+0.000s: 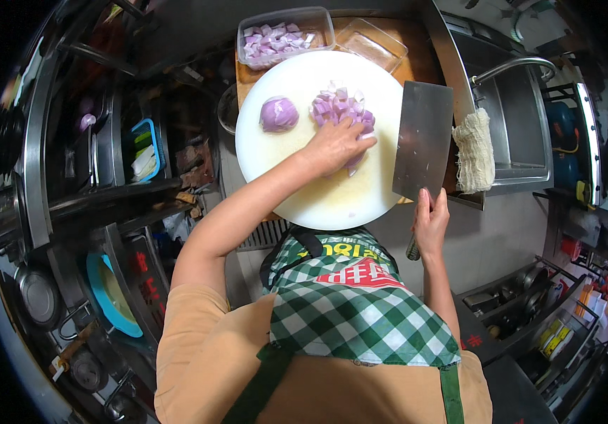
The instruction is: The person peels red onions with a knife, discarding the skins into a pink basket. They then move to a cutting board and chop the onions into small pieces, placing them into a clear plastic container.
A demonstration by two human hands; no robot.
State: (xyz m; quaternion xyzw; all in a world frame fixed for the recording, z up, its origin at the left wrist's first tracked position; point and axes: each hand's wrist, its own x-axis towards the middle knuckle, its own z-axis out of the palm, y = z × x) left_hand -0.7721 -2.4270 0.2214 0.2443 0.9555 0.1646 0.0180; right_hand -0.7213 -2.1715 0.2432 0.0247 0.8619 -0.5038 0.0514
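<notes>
On a round white cutting board lies a heap of chopped purple onion. My left hand rests on the near part of this heap with its fingers spread over the pieces; whether it grips any cannot be told. My right hand holds a wide-bladed Chinese cleaver by its handle, the blade over the board's right edge. A peeled onion piece sits apart at the board's left. Behind the board, a clear plastic container holds more chopped onion.
A clear plastic lid or shallow tray lies on the wooden surface behind the board. At right are a steel sink with a faucet and a pale mesh cloth. Metal shelving stands at left.
</notes>
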